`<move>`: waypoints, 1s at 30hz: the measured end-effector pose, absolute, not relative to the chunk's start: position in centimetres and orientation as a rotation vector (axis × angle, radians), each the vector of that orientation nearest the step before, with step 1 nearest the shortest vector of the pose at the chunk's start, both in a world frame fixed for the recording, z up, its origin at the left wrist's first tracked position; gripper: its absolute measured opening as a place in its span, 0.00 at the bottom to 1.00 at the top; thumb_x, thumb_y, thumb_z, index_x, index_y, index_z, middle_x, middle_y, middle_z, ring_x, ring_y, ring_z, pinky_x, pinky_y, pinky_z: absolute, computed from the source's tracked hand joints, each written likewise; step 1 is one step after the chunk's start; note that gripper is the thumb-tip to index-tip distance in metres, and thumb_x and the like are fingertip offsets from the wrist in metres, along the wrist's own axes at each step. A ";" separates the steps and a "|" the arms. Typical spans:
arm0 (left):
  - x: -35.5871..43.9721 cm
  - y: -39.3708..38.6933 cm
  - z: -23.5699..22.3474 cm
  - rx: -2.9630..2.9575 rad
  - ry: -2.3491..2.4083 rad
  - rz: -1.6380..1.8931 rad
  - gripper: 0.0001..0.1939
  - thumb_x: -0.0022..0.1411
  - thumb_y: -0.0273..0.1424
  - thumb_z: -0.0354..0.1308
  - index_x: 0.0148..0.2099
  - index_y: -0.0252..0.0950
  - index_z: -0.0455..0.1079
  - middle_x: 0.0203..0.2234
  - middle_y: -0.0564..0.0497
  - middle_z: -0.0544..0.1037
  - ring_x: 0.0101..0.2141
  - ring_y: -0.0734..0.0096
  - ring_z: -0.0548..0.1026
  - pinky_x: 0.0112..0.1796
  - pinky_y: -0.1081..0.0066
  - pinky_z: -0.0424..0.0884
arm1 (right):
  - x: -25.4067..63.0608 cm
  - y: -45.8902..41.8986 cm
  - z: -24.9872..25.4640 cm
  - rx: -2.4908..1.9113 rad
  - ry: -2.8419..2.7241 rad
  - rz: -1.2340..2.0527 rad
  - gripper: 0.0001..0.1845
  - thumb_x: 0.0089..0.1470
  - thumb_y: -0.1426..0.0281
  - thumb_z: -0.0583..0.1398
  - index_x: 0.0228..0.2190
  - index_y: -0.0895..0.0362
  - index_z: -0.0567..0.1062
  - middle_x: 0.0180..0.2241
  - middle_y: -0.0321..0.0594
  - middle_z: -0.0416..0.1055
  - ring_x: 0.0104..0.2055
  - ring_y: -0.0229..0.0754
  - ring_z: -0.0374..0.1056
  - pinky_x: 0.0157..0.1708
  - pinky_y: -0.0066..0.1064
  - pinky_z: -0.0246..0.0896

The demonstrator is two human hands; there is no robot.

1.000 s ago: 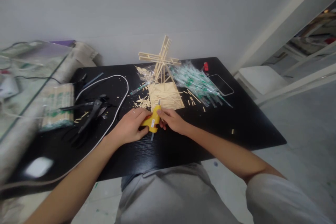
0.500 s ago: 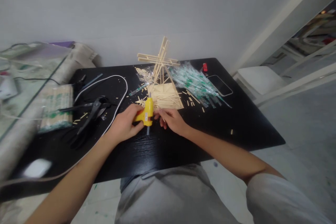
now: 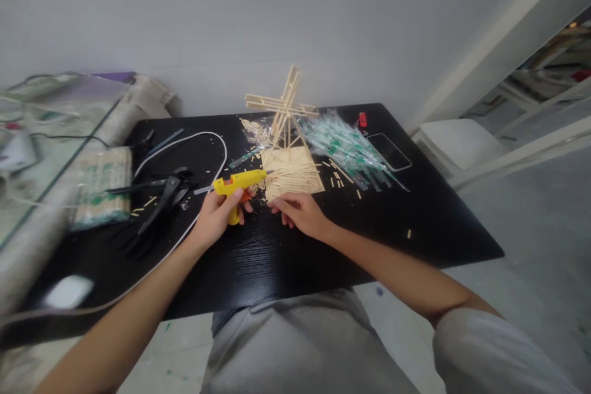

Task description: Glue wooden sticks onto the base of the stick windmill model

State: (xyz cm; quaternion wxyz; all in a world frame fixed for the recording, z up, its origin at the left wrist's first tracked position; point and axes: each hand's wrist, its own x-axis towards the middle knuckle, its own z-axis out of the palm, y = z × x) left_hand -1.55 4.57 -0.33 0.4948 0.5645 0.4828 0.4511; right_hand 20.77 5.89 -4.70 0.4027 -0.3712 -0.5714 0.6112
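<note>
My left hand grips the handle of a yellow glue gun, held level with its nozzle pointing right toward a wooden stick model. The model has a flat square base of sticks and a windmill-like cross rising from it. My right hand rests on the black table just in front of the base, fingers curled and pinched together; what they hold, if anything, is too small to make out.
A white cord loops across the table's left half beside black pliers. Clear green-printed wrappers, a phone and a small red item lie at the right. Short stick offcuts are scattered about. A stick bundle sits far left.
The glue gun has been turned from upright to level and shifted left in my left hand. My right hand let go of it and now rests by the model's base.
</note>
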 end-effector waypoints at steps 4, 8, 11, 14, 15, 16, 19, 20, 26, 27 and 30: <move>-1.2 4.3 -0.6 1.286 1.065 0.988 0.29 0.59 0.55 0.66 0.38 0.31 0.75 0.24 0.48 0.79 0.17 0.71 0.74 0.19 0.72 0.70 | 20.7 6.0 -4.6 -0.899 -1.437 1.583 0.27 0.56 0.46 0.66 0.37 0.59 0.83 0.30 0.39 0.77 0.21 0.31 0.66 0.16 0.22 0.59; -0.7 4.0 -1.0 1.286 1.037 0.919 0.28 0.57 0.54 0.69 0.38 0.31 0.75 0.25 0.48 0.80 0.18 0.71 0.76 0.20 0.73 0.71 | 20.5 5.9 -4.5 -0.855 -1.418 1.611 0.29 0.52 0.44 0.68 0.34 0.58 0.81 0.28 0.36 0.75 0.20 0.31 0.65 0.16 0.23 0.59; -0.2 3.9 -1.4 1.269 0.992 0.876 0.29 0.56 0.56 0.68 0.36 0.31 0.75 0.25 0.49 0.80 0.17 0.70 0.77 0.20 0.72 0.72 | 20.4 5.7 -4.4 -0.850 -1.412 1.617 0.32 0.52 0.40 0.66 0.31 0.59 0.79 0.23 0.34 0.71 0.19 0.32 0.64 0.16 0.23 0.58; 0.1 3.9 -1.6 1.255 0.990 0.860 0.30 0.56 0.57 0.68 0.35 0.31 0.75 0.25 0.48 0.79 0.18 0.69 0.77 0.21 0.72 0.72 | 20.3 5.6 -4.4 -0.858 -1.407 1.608 0.34 0.53 0.38 0.65 0.29 0.60 0.79 0.19 0.32 0.67 0.18 0.32 0.61 0.17 0.24 0.55; 0.1 3.9 -1.6 1.252 0.997 0.862 0.31 0.56 0.57 0.68 0.35 0.30 0.75 0.24 0.49 0.79 0.19 0.69 0.78 0.21 0.72 0.72 | 20.3 5.5 -4.4 -0.864 -1.403 1.600 0.34 0.53 0.38 0.65 0.28 0.60 0.78 0.18 0.32 0.67 0.18 0.32 0.60 0.17 0.24 0.55; 0.2 3.9 -1.6 1.249 1.004 0.865 0.31 0.56 0.58 0.68 0.34 0.30 0.75 0.23 0.49 0.79 0.19 0.70 0.78 0.22 0.73 0.72 | 20.3 5.5 -4.4 -0.870 -1.396 1.590 0.33 0.53 0.39 0.65 0.28 0.59 0.78 0.18 0.31 0.66 0.18 0.32 0.60 0.17 0.25 0.55; 0.2 3.8 -1.6 1.243 1.011 0.869 0.31 0.58 0.58 0.67 0.34 0.30 0.75 0.21 0.50 0.78 0.20 0.70 0.77 0.23 0.73 0.72 | 20.2 5.4 -4.5 -0.874 -1.375 1.579 0.32 0.53 0.40 0.66 0.27 0.59 0.76 0.18 0.31 0.66 0.18 0.32 0.60 0.18 0.25 0.55; 0.2 3.8 -1.7 1.238 1.011 0.872 0.30 0.58 0.58 0.66 0.34 0.30 0.75 0.21 0.49 0.78 0.20 0.70 0.77 0.23 0.73 0.72 | 20.1 5.4 -4.6 -0.869 -1.369 1.580 0.31 0.53 0.41 0.66 0.27 0.58 0.76 0.18 0.31 0.66 0.18 0.32 0.60 0.18 0.25 0.55; 0.4 3.9 -2.2 1.137 1.029 1.001 0.29 0.61 0.56 0.64 0.37 0.31 0.75 0.23 0.50 0.78 0.20 0.72 0.76 0.23 0.73 0.72 | 20.0 5.4 -4.5 -0.835 -1.346 1.631 0.27 0.53 0.44 0.68 0.32 0.58 0.79 0.26 0.33 0.71 0.20 0.31 0.62 0.18 0.25 0.56; 0.4 4.0 -2.2 1.117 1.032 1.024 0.29 0.61 0.56 0.65 0.38 0.31 0.75 0.23 0.50 0.78 0.20 0.72 0.76 0.23 0.73 0.73 | 20.0 5.4 -4.5 -0.835 -1.348 1.652 0.28 0.53 0.44 0.68 0.33 0.58 0.80 0.26 0.33 0.71 0.20 0.31 0.62 0.18 0.25 0.56; 0.4 4.1 -1.9 1.083 1.046 1.070 0.31 0.59 0.58 0.65 0.39 0.31 0.74 0.23 0.50 0.79 0.20 0.71 0.76 0.22 0.72 0.74 | 20.2 5.5 -4.4 -0.839 -1.352 1.721 0.32 0.56 0.40 0.63 0.31 0.59 0.81 0.25 0.35 0.71 0.20 0.32 0.64 0.19 0.25 0.56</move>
